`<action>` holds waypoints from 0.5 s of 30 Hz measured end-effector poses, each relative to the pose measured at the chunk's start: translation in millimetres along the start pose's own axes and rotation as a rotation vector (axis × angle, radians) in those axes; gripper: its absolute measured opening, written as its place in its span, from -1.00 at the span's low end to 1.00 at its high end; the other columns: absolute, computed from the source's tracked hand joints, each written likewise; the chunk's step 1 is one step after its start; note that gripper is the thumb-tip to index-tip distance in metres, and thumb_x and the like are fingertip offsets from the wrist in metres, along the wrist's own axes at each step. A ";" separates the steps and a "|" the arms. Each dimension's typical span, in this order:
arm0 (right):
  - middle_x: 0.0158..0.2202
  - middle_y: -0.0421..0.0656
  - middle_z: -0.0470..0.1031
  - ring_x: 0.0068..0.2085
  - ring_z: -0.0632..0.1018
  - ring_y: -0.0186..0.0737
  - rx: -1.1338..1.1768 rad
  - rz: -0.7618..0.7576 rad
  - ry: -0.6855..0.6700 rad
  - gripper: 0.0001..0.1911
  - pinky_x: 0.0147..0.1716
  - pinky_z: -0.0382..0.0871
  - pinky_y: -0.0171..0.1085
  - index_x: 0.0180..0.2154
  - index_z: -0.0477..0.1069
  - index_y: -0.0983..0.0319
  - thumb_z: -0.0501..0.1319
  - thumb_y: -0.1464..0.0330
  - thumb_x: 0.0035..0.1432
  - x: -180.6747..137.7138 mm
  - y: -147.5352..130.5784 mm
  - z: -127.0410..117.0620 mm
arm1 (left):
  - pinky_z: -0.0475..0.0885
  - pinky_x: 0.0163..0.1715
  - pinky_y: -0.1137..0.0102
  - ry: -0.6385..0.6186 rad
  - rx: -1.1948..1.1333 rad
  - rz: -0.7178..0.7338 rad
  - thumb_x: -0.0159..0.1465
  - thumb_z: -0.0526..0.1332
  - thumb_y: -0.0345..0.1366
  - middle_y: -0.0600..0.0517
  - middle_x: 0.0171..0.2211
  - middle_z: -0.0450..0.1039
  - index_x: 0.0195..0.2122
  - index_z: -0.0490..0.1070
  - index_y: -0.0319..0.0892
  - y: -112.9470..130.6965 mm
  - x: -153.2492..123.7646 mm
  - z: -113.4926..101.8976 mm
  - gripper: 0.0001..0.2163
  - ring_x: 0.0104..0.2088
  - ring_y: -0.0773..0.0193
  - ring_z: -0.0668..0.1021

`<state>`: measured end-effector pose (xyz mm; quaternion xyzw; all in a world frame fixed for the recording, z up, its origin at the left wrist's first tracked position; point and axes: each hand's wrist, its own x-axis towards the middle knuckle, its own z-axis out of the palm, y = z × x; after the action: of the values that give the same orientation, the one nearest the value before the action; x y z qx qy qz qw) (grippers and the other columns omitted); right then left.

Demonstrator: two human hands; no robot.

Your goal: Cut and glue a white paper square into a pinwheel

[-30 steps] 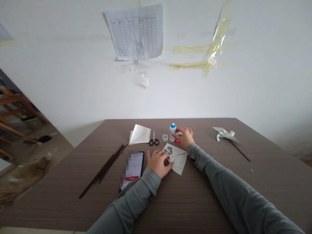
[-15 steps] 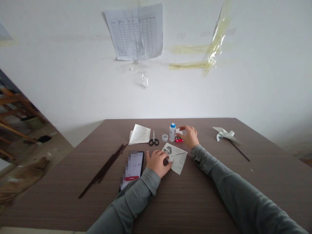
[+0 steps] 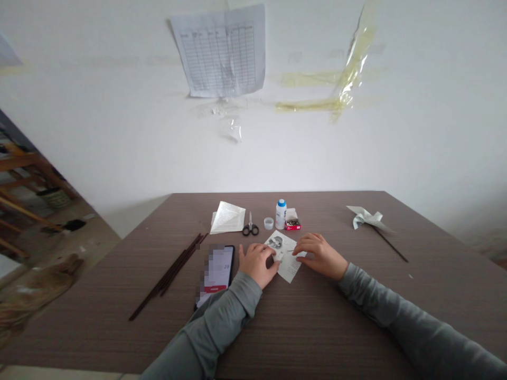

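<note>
Since the earlier frames, the right hand has come back from the far side of the table, where it was beside the glue bottle and the small red box, and now rests on the right edge of the printed paper sheet. Its fingers are curled loosely with the tips on the paper; whether they pinch anything cannot be told at this size. The left hand has stayed where it was, palm down with fingers spread a little, pressing the left part of the same sheet flat on the brown table.

That sheet lies in the middle of the table between the two hands, with a dark printed picture near its upper left corner. Just left of the left hand lies a phone, screen up. Farther left, a bundle of thin dark sticks lies slantwise on the table.

Along the far side of the table, a folded paper sits at the left, then black-handled scissors, then a small clear cap just beside the white glue bottle with its blue top. The red box stands open, touching or almost touching the bottle on its right. Well apart, to the right, a paper pinwheel on a dark stick lies flat.

Both forearms wear grey sleeves. On the white wall behind hangs a printed table sheet, and yellowed tape clings beside it.
</note>
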<state>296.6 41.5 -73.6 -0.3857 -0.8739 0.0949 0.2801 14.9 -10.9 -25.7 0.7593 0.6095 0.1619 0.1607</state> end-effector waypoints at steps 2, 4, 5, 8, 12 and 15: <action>0.04 -0.09 0.97 0.17 0.88 0.15 0.000 -0.004 -0.057 -0.84 0.42 0.69 0.19 -0.03 0.90 -0.02 0.54 0.39 0.53 -7.2 -10.3 -1.8 | 0.15 0.80 -0.68 0.023 -0.012 0.016 0.57 0.50 -0.36 -0.11 0.34 0.89 0.08 0.85 0.03 -1.6 -0.7 2.2 -0.83 0.54 -0.31 0.69; 0.07 -0.06 0.98 0.22 0.86 0.20 -0.016 -0.008 -0.086 -0.82 0.46 0.65 0.25 0.00 0.90 0.01 0.55 0.41 0.50 -10.9 -19.7 -1.5 | 0.19 0.80 -0.67 0.036 -0.015 0.014 0.55 0.53 -0.37 -0.10 0.31 0.90 0.05 0.85 0.04 -1.0 -1.7 2.1 -0.84 0.50 -0.29 0.70; 0.07 -0.07 0.98 0.23 0.86 0.22 -0.032 -0.012 -0.101 -0.81 0.47 0.64 0.28 0.01 0.90 0.01 0.56 0.41 0.48 -11.7 -23.6 -0.9 | 0.20 0.79 -0.67 0.038 -0.014 0.008 0.53 0.55 -0.38 -0.09 0.30 0.90 0.04 0.85 0.04 0.1 -2.3 1.4 -0.84 0.49 -0.28 0.71; 0.08 -0.10 0.97 0.26 0.83 0.21 -0.078 -0.019 -0.135 -0.79 0.49 0.60 0.27 0.06 0.89 -0.02 0.59 0.38 0.47 -11.3 -31.4 0.8 | 0.19 0.80 -0.67 0.036 -0.010 -0.005 0.52 0.56 -0.41 -0.08 0.30 0.90 0.03 0.86 0.02 5.0 -3.2 -1.7 -0.83 0.49 -0.28 0.71; 0.13 -0.09 0.96 0.25 0.82 0.20 -0.099 -0.009 -0.159 -0.74 0.43 0.60 0.22 0.11 0.89 0.01 0.63 0.34 0.43 -10.3 -35.8 0.5 | 0.16 0.81 -0.69 0.012 -0.001 -0.010 0.53 0.55 -0.40 -0.09 0.32 0.89 0.05 0.87 0.03 10.5 -1.1 -4.0 -0.82 0.50 -0.27 0.71; 0.13 -0.06 0.96 0.25 0.81 0.21 -0.115 0.006 -0.156 -0.73 0.41 0.61 0.20 0.12 0.90 0.02 0.61 0.36 0.44 -10.6 -37.0 0.1 | 0.19 0.79 -0.71 -0.002 0.014 -0.013 0.53 0.57 -0.38 -0.07 0.33 0.90 0.03 0.87 0.07 11.7 1.8 -3.2 -0.83 0.51 -0.26 0.72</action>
<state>279.3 8.5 -64.0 -0.3951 -0.8960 0.0752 0.1882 24.1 -11.4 -17.6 0.7565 0.6154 0.1559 0.1571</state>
